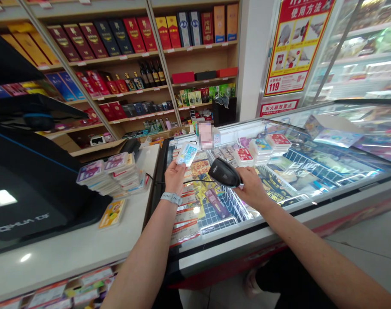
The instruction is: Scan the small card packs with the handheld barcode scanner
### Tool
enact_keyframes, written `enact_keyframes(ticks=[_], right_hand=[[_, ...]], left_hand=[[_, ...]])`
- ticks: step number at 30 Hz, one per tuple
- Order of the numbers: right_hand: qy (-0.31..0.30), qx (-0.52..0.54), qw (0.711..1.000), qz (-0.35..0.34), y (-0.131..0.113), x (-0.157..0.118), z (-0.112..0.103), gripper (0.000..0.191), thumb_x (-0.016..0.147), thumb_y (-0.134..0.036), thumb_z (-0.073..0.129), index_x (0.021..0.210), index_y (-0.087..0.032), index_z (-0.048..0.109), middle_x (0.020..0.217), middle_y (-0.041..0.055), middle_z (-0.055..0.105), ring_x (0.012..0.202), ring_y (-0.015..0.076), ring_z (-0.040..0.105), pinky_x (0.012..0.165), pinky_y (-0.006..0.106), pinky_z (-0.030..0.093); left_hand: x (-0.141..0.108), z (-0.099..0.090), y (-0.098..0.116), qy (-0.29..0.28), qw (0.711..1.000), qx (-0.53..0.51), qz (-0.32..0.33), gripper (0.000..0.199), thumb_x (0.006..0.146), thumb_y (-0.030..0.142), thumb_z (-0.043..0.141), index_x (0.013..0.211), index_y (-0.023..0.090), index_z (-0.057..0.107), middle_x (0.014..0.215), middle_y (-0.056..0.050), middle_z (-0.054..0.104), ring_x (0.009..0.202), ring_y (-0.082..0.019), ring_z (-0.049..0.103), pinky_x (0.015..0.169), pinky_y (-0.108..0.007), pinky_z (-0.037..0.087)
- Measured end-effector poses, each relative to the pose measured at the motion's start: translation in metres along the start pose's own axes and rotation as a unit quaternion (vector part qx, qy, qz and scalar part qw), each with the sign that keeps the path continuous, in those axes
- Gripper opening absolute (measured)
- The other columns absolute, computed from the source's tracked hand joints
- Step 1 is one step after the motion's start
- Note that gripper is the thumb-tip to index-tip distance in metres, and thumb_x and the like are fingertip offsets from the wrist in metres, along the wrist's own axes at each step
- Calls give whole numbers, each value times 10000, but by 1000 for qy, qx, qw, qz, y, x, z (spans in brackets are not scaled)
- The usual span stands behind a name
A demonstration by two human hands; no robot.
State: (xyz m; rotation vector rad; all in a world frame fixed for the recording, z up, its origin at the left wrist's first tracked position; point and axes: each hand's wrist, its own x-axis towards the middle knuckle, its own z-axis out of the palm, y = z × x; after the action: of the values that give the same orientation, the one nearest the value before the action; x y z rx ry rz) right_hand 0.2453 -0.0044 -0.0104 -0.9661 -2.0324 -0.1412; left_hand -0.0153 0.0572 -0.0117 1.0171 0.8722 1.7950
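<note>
My left hand (175,178), with a pale strap on its wrist, is closed on the lower edge of a small blue-and-white flat pack (188,153). In my right hand (250,185) is a black barcode scanner (225,172), its head turned left toward the pack but apart from it. Both hands are over the glass top of a chest freezer (195,253). Beyond the scanner, stacks of similar packs stand on the glass: a red-topped stack (244,155), a blue-topped stack (262,146) and another red-topped stack (279,140).
On the left counter (63,262), several piled packs (118,171) and a yellow pack (112,213) lie beside a black checkout machine (37,180). The scanner's cable (198,181) crosses the glass. An opened carton (333,131) rests at the freezer's far right. Shelves of boxes (147,32) line the back.
</note>
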Motion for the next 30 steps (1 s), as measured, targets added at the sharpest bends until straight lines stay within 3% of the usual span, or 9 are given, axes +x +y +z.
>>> enact_keyframes(ticks=[30], right_hand=[[-2,-11,1000,-9,-1,0,-1,305,753,-156,543,1056,-183,511,942,78,634,865,251,569,824,411,391]], left_hand=[[-4,4,2,-9,1000,11,-5,378,627,290,791,959,175,649,1029,-74,701,990,-174,642,906,-314,485]])
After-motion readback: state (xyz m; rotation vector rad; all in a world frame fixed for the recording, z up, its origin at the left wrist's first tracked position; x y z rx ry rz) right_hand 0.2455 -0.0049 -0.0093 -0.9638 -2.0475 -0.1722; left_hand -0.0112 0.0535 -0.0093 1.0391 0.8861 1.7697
